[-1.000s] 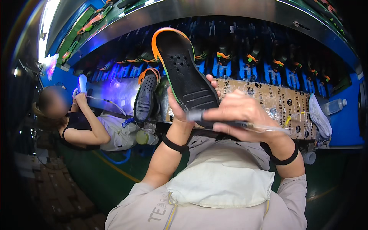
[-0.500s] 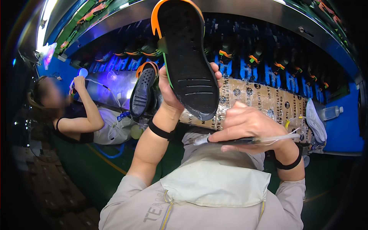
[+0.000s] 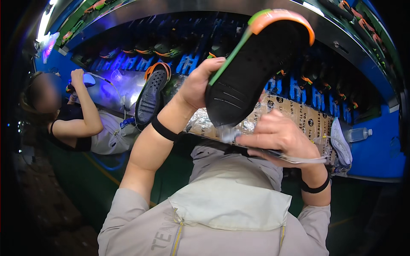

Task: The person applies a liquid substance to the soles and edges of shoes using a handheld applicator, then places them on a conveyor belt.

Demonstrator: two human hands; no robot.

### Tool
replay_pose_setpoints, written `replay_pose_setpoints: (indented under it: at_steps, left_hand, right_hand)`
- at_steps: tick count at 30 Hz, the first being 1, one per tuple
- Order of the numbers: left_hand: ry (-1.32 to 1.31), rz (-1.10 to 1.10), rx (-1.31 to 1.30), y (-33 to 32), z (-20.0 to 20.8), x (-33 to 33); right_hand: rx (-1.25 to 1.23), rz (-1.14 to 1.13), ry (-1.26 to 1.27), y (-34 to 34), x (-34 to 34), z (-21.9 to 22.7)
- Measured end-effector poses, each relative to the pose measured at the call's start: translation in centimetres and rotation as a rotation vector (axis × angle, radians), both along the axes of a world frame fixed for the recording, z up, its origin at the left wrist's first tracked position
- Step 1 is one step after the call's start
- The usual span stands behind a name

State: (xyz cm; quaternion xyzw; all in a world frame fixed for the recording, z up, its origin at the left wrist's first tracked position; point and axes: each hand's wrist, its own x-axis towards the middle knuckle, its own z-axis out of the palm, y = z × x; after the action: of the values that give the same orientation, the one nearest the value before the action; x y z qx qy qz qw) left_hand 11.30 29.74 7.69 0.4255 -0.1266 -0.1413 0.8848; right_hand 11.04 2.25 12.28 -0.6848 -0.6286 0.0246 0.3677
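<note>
My left hand grips a black shoe sole by its side, with part of the fingers hidden behind it. The sole is raised and tilted, its far end leaning right, and an orange and green rim runs round that end. Pinched in my right hand is a slim black-handled brush with a clear tube trailing from its back. The brush's blurred whitish tip is at the sole's near end, apparently touching its edge. Left of my left forearm lies a second dark sole with an orange rim.
Brown printed paper under clear film covers the bench. At right are a white pad-like piece and a clear bottle. Behind, blue racks hold several shoe parts. A co-worker sits at left, holding a tubed tool.
The sole has swung so its far end leans right and its near end lies further left. My right hand has brought the brush tip up to that near end.
</note>
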Motion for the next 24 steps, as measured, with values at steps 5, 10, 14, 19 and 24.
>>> replay_pose_setpoints:
  at_steps: [5, 10, 14, 19, 24]
  left_hand:
    - [-0.089, 0.044, 0.107, 0.5, -0.5, 1.1]
    - [0.036, -0.05, 0.122, 0.6, -0.6, 1.6]
    - [0.005, -0.019, -0.026, 0.1, -0.7, 1.5]
    - [-0.078, -0.002, -0.436, -2.1, -2.2, 0.2]
    - [-0.127, 0.04, -0.582, -2.7, -3.7, -0.9]
  right_hand:
    - [0.024, -0.046, -0.025, 0.1, 0.2, 0.0]
    - [-0.017, 0.069, -0.033, -0.4, 0.2, -0.1]
    - [0.206, -0.125, 0.164, -1.0, 0.4, 0.1]
    - [0.346, -0.38, 0.269, 1.3, -1.7, -2.2]
    - [0.12, -0.1, 0.222, 0.9, -2.7, -3.0]
